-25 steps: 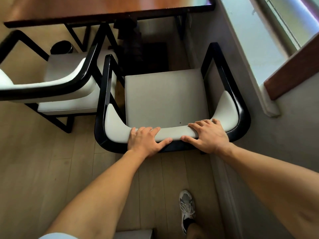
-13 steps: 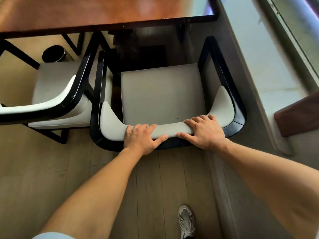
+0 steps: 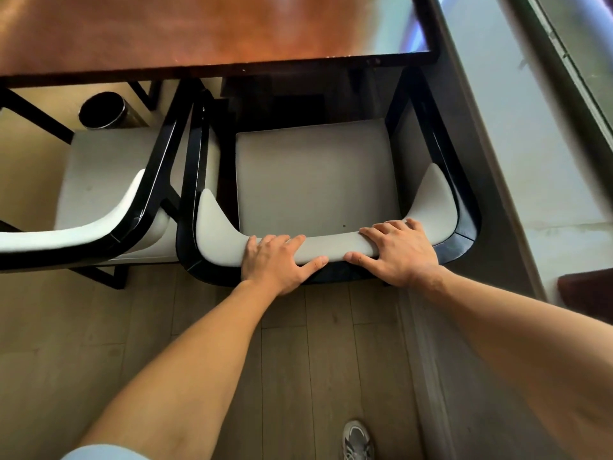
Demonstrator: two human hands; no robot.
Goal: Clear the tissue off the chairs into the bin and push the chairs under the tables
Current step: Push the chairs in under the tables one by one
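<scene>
glossy wooden table [image 3: 205, 31], chair [image 3: 311, 174] seat perhaps matt leather

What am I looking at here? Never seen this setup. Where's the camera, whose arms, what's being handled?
There is no machine. A person wears one wide-angle camera on the head, looking forward and down, so the two bare arms are their own. The left hand and right hand lie on the padded top of the backrest of a black-framed armchair with a pale grey seat, fingers draped over it. The chair's front sits at the edge of a glossy reddish-brown wooden table. A second matching armchair stands to its left, with a round black bin on the floor beyond. No tissue shows on either seat. A grey sneaker is the person's foot.
</scene>
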